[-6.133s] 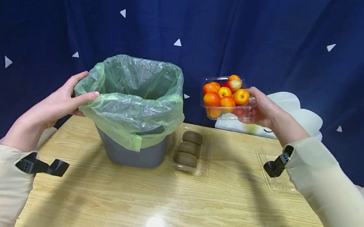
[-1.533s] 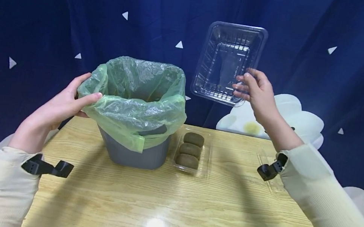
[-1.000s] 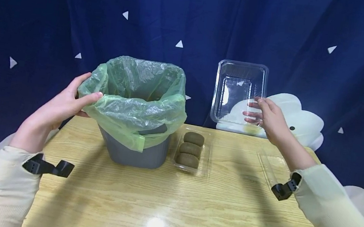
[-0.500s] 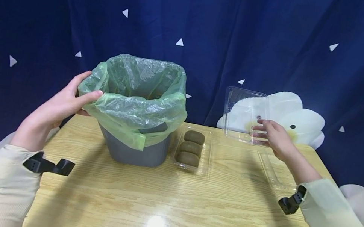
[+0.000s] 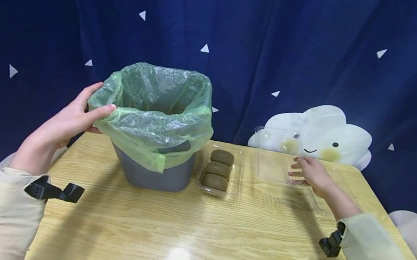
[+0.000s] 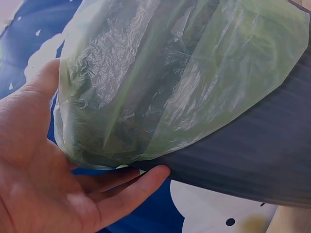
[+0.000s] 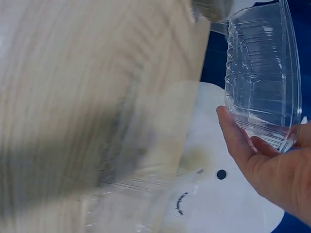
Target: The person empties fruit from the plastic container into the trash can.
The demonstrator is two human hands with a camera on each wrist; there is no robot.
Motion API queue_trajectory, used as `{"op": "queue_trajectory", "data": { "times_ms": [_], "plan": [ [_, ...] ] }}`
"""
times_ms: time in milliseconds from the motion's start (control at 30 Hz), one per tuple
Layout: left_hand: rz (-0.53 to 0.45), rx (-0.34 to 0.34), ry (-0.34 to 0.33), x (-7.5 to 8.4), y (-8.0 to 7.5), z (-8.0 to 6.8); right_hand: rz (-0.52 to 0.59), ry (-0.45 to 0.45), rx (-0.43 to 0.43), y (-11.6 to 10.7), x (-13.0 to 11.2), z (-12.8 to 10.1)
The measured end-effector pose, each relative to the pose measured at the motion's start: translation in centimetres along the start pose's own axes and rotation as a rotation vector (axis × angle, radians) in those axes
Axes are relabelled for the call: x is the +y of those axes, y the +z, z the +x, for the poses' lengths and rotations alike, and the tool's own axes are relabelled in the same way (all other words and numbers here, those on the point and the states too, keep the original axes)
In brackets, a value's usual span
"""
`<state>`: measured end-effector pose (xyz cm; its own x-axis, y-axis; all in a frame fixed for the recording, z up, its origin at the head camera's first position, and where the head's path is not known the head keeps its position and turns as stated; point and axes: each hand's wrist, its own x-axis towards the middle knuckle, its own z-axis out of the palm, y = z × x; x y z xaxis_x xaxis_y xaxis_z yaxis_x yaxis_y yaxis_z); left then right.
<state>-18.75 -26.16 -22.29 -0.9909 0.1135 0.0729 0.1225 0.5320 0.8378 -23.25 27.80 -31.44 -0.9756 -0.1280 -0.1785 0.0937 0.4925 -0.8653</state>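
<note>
My left hand (image 5: pixel 67 119) holds the left rim of a grey trash bin (image 5: pixel 156 175), thumb in front. A green plastic bag (image 5: pixel 150 129) lines the bin and folds over its rim. In the left wrist view, the fingers reach beneath the bag's edge against the bin's dark wall. My right hand (image 5: pixel 316 175) grips a clear plastic container (image 5: pixel 273 155) by its right side, low over the table's back right part. The right wrist view shows this container (image 7: pixel 260 63) with no fruit in it, fingers at its lower end.
Three brown kiwifruit (image 5: pixel 218 169) sit in another clear tray right of the bin. A flat clear plastic piece (image 5: pixel 318 204) lies on the wooden table (image 5: pixel 181 226) near my right wrist. A dark blue curtain (image 5: pixel 237 21) hangs behind.
Earlier, the container in my right hand was full of red-orange fruit; later it appears raised and without fruit. Since then it has come down and rightward towards the table. My left hand stays put.
</note>
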Motion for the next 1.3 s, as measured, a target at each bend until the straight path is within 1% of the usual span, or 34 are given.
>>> {"op": "queue_trajectory", "data": {
  "times_ms": [133, 300, 500, 700, 833, 1000, 1133, 1300],
  "plan": [
    [0.009, 0.003, -0.002, 0.0, 0.0, -0.1, -0.032, 0.021, -0.015, 0.5, 1.2, 0.1],
    [0.0, 0.0, 0.01, -0.1, 0.1, 0.0, -0.052, 0.049, -0.035, 1.0, 2.3, 0.3],
    [-0.015, 0.005, 0.024, -0.2, 0.1, -0.1, -0.178, 0.069, -0.053, 1.3, 2.9, 0.3],
    [-0.014, 0.001, 0.041, -0.3, 0.1, -0.2, -0.224, 0.092, -0.084, 1.6, 3.6, 0.1],
    [-0.013, -0.001, 0.039, -0.4, 0.1, -0.2, -0.263, 0.108, -0.072, 1.7, 3.9, 0.1],
    [-0.01, 0.0, 0.04, -0.3, 0.1, -0.2, -0.335, 0.11, -0.045, 1.5, 3.8, 0.2],
    [-0.006, -0.004, 0.039, -0.3, 0.0, -0.2, -0.465, 0.087, -0.015, 1.0, 3.2, 0.2],
    [0.004, 0.0, 0.029, -0.3, -0.1, -0.1, -0.599, 0.078, 0.005, 0.5, 1.4, 0.1]
  ]
}}
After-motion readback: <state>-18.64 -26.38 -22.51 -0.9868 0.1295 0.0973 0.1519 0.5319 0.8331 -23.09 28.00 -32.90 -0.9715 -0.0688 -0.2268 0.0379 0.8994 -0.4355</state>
